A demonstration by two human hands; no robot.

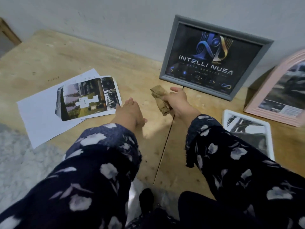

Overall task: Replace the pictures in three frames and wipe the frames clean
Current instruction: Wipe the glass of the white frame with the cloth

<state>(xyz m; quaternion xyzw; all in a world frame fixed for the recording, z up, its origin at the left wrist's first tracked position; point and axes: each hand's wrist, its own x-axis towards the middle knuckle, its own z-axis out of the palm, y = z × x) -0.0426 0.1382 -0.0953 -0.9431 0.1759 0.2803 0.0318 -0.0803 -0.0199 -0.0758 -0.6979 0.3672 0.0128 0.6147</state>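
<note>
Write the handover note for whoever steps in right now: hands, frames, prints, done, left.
Left hand open, fingertips at the edge of the loose prints.
Right hand grips the folded cloth on the board.
Grey frame leans on the wall, picture in. Pink frame leans beside it. White frame lies flat.
All three hold pictures; which are new or wiped, I cannot tell. Wiping probably remains.

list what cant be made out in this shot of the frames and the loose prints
- Pink arched frame, head view: right side cut off by the picture's edge, print motion-blurred.
- White frame: near corner hidden by the right sleeve.
- Grey frame: small bottom lettering too tiny.
- Loose prints: lower sheets covered by the top one.
- Cloth: partly hidden under the right hand.
</note>
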